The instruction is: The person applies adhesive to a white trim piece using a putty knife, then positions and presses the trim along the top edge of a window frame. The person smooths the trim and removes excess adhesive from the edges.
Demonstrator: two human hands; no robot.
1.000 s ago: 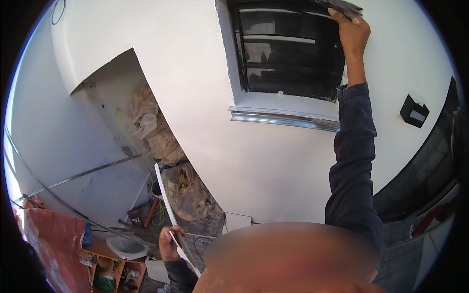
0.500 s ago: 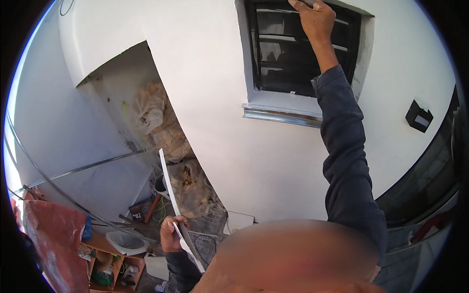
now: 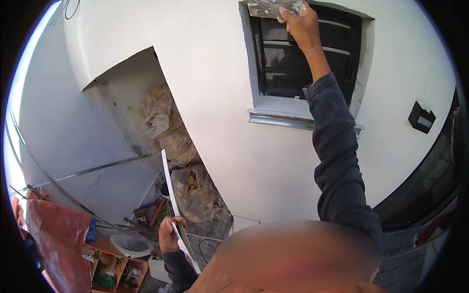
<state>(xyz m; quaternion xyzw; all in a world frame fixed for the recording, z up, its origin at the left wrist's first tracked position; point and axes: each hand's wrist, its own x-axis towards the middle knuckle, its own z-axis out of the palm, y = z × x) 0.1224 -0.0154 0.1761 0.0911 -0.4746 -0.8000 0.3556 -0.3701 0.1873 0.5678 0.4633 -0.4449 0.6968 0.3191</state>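
Observation:
High in the view, my right hand (image 3: 302, 27) grips a wide, stained metal scraper blade (image 3: 264, 7) against the top of a recessed window (image 3: 332, 63) with dark frame and slats. Below the opening runs a shiny metal sill strip (image 3: 276, 119). At lower left, my left hand (image 3: 169, 234) is closed around a long, narrow white strip (image 3: 166, 176) held upright at a slant, with a darker edge beside the fingers; I cannot tell whether that is a second piece.
A white wall (image 3: 210, 97) has a black fixture (image 3: 421, 117) at right. An alcove holds plastic-wrapped bundles (image 3: 156, 115) and a sack (image 3: 195, 195). At left are metal rails (image 3: 97, 168), a red sheet (image 3: 56, 234), a white basin (image 3: 132, 246) and wooden cubbies (image 3: 112, 271).
My right hand with the scraper has swept leftward along the window top, from the right corner to the upper left. My left hand still holds the white strip in much the same place.

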